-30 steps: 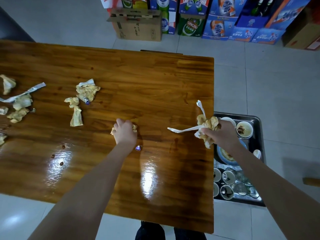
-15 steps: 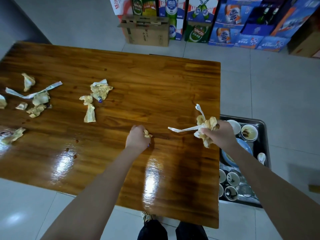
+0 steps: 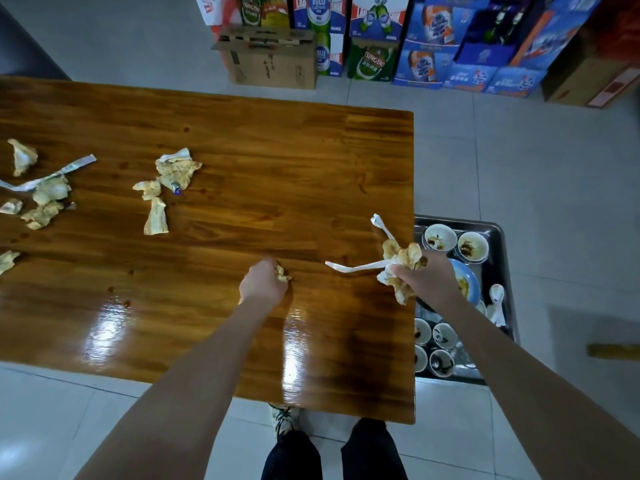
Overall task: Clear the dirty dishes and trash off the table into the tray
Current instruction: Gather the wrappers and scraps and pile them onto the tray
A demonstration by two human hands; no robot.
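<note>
My left hand (image 3: pixel 263 285) is curled round a small crumpled tissue (image 3: pixel 282 273) low over the glossy wooden table (image 3: pixel 263 161). My right hand (image 3: pixel 424 277) grips a bunch of stained tissues and white paper strips (image 3: pixel 394 261) at the table's right edge. Below that edge stands a dark metal tray (image 3: pixel 498 237) on the floor, holding dirty bowls (image 3: pixel 440 237), a blue plate (image 3: pixel 469 284), small cups and a white spoon (image 3: pixel 496 301). More crumpled tissues (image 3: pixel 175 171) and a bottle cap (image 3: pixel 177 191) lie mid-table. Another scatter of tissues (image 3: pixel 45 199) sits at the left.
Cardboard boxes (image 3: pixel 270 57) and stacked beer cartons (image 3: pixel 433 39) line the far floor. Sauce spots (image 3: pixel 119 296) dot the table near its front. My feet stand under the front edge.
My left hand closed on the small tissue and moved right toward my right hand. The right hand kept its bunch at the table's edge. The camera shifted, showing more of the left litter.
</note>
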